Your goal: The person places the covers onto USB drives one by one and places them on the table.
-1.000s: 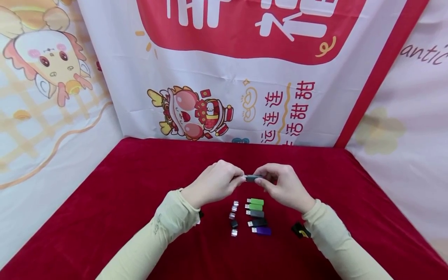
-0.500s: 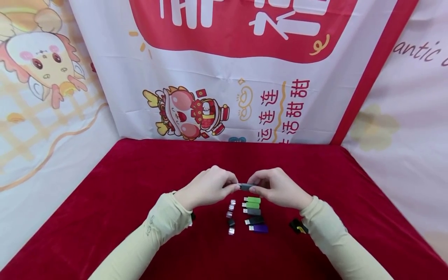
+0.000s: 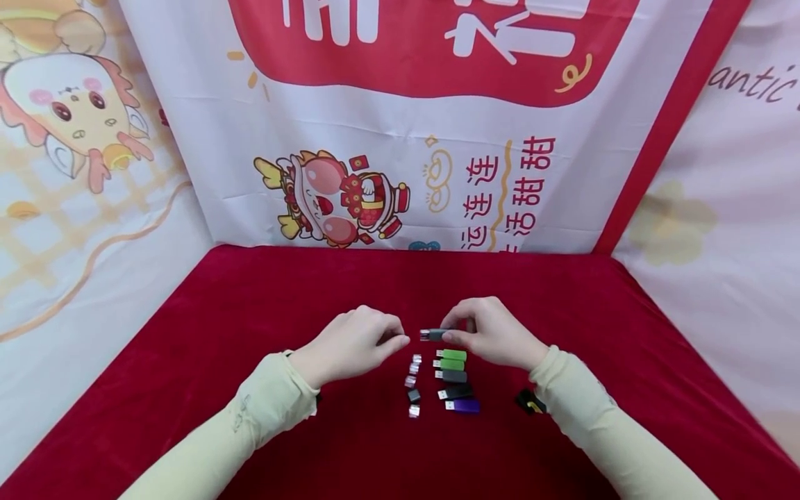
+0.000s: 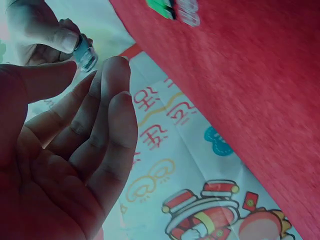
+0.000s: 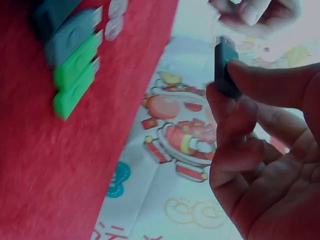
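Above the red cloth, my right hand (image 3: 490,332) pinches a dark grey USB stick (image 3: 438,335) between thumb and fingers. A clear cap (image 3: 425,335) covers its plug end, which points left. The right wrist view shows the same USB stick (image 5: 225,65) upright with its clear end up. My left hand (image 3: 353,344) hovers to the left, a small gap from the cap. Its fingers are loosely bent with nothing between them, as the left hand (image 4: 75,145) in the left wrist view confirms.
On the cloth lies a column of uncapped USB sticks: green (image 3: 450,364), grey (image 3: 451,376), black (image 3: 456,392) and purple (image 3: 462,406). Left of them are several clear caps (image 3: 410,381) and one dark cap (image 3: 414,396). A black-and-yellow item (image 3: 530,401) sits by the right sleeve.
My left hand has let go of the stick's plug end and moved left, so the clear cap shows. The right hand still holds the USB stick, slightly lower than a second ago.
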